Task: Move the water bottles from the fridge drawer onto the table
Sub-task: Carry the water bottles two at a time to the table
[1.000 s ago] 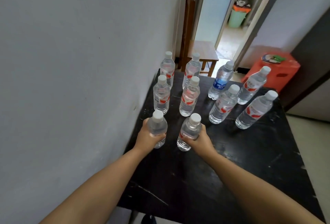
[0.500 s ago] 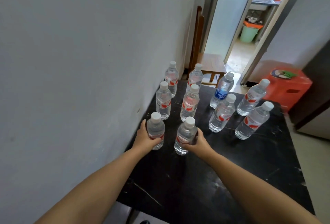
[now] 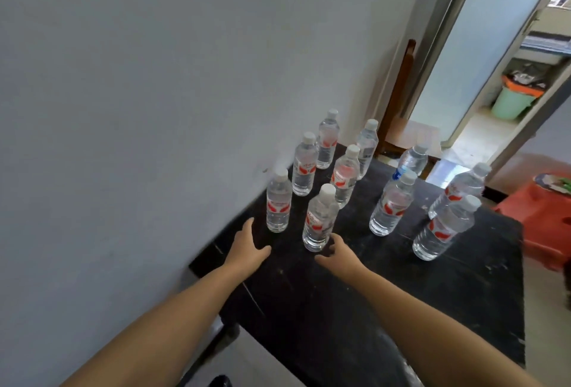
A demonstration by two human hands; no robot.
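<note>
Head view: bottles [image 3: 319, 221] upright, black table [image 3: 355, 309], wall seemingly adjacent.

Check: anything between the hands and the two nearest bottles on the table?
Nothing visible. Left hand lies open just short of the near-left bottle; right hand sits open at the base of the near-centre bottle. Only bare black table between them.

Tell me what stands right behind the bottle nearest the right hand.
Behind the nearest bottle stands another red-labelled bottle, upright on the black table. The nearer bottle's cap and shoulder cover its lower left part.
</note>
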